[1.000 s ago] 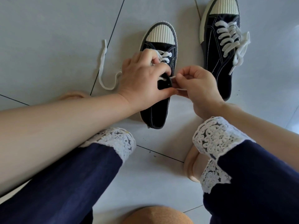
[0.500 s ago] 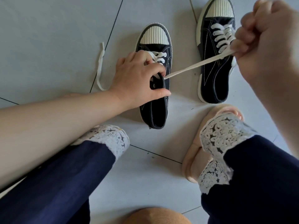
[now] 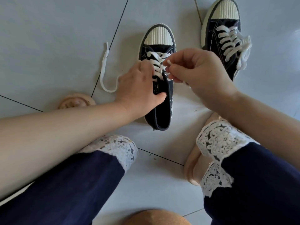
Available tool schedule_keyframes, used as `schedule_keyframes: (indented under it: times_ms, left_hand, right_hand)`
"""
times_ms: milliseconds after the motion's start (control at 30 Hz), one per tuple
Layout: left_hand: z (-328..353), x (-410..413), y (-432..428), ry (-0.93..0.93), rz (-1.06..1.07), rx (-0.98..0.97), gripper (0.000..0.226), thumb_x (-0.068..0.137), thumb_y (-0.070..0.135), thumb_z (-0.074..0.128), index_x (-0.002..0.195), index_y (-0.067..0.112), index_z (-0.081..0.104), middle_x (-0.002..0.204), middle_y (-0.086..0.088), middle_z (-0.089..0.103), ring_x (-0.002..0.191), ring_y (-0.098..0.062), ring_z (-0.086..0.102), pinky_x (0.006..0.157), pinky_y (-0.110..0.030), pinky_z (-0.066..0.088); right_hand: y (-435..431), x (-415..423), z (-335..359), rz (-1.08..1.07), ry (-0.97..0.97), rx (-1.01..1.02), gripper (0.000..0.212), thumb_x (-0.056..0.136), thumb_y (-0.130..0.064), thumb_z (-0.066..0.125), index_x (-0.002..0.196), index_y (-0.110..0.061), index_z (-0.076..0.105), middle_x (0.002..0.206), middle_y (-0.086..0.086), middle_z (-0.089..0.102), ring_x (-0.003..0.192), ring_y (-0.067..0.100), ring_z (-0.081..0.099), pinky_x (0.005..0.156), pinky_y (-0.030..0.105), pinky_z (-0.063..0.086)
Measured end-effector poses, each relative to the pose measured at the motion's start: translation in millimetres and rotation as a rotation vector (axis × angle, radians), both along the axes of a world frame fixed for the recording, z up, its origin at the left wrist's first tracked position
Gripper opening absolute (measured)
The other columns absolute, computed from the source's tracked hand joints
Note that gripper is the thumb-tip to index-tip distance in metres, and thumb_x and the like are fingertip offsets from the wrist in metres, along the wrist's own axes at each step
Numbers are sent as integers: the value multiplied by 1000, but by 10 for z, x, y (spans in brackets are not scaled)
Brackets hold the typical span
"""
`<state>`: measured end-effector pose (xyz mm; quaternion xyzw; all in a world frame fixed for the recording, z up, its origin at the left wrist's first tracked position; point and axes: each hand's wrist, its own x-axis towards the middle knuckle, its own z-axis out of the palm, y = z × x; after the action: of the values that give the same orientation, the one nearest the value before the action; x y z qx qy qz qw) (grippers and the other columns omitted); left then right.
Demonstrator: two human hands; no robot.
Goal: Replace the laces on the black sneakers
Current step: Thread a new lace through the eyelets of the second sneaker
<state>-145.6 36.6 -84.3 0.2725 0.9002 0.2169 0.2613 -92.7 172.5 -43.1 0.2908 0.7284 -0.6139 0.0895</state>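
A black sneaker (image 3: pixel 163 109) with a cream toe cap lies on the floor in the middle, partly laced with a white lace (image 3: pixel 158 61). My left hand (image 3: pixel 139 90) grips its left side by the eyelets, thumb on the opening's rim. My right hand (image 3: pixel 199 73) hovers over the sneaker's right side and pinches the lace's free end near the tip. The lace's other end (image 3: pixel 103 69) trails loose on the floor to the left. A second black sneaker (image 3: pixel 215 41), fully laced and tied, stands at the upper right.
Grey floor tiles (image 3: pixel 48 38) spread all around. My knees in dark blue trousers with white lace cuffs (image 3: pixel 217 140) fill the foreground. Beige slippers (image 3: pixel 74 102) sit by my feet. A tan rounded object (image 3: pixel 155 217) shows at the bottom edge.
My right hand, which had pulled the lace taut up to the right, has come back down to the sneaker and now pinches the lace near its tip. My left hand stays on the sneaker.
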Motion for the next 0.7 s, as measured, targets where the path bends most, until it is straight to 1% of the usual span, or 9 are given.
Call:
schedule_keyframes:
  times_ms: [67,100,167,233,300,400,533,600,700]
  left_hand:
    - [4,-37,14,-112,41,10,35,70,31,64,92,16,42,94,2,49,87,-23,52,85,-46,44]
    - [-1,-45,1,-153,69,24,29,72,29,63,90,17,44,88,5,52,86,-21,54,86,-46,44]
    - [-1,-25,-45,-191,131,73,21,75,23,62,90,20,48,74,12,53,83,-19,58,87,-43,44]
    - [2,-7,-88,-225,205,132,19,77,17,63,92,20,52,69,16,53,80,-17,61,84,-36,47]
    - [-8,-18,-113,-309,314,167,19,77,12,66,88,21,54,72,11,58,76,-17,62,79,-33,50]
    - [-38,-43,-139,-499,466,226,23,79,4,66,80,24,55,80,-5,64,65,-18,64,72,-36,55]
    - [-47,-62,-161,-585,527,275,29,80,-1,64,76,26,55,74,0,61,60,-10,61,64,-26,56]
    - [-49,-74,-160,-601,534,277,29,79,-2,64,76,25,57,72,1,61,61,-10,62,63,-25,56]
    - [-41,-74,-168,-617,530,281,27,79,-2,65,76,24,58,68,3,60,58,-8,62,65,-28,57]
  right_hand:
    - [-53,-11,-5,60,21,94,19,81,-5,66,80,-23,69,68,-12,64,62,-1,56,71,21,52]
    - [-70,-16,-21,79,22,143,18,80,-7,67,81,-24,70,67,-16,63,62,-3,55,72,19,49]
    - [-86,-13,-66,116,4,227,13,80,-11,68,86,-21,73,64,-19,59,58,-7,51,65,11,41]
    - [-94,6,-104,179,-33,308,14,79,-14,69,91,-20,71,62,-17,55,56,-4,49,62,10,38]
    - [-98,36,-118,210,-48,352,11,77,-16,71,87,-20,67,66,-18,56,60,-3,53,67,14,43]
    - [-109,50,-120,221,-33,412,7,75,-18,73,78,-20,67,69,-19,58,67,4,58,71,15,46]
    - [-146,49,-162,305,-21,554,4,75,-20,71,79,-20,70,73,-9,58,71,6,53,72,21,43]
    - [-165,48,-189,316,-31,601,6,76,-21,70,81,-19,71,80,-3,59,75,9,52,73,24,41]
    - [-188,28,-209,324,-51,623,7,78,-22,68,83,-19,71,83,-3,57,78,11,52,73,29,43]
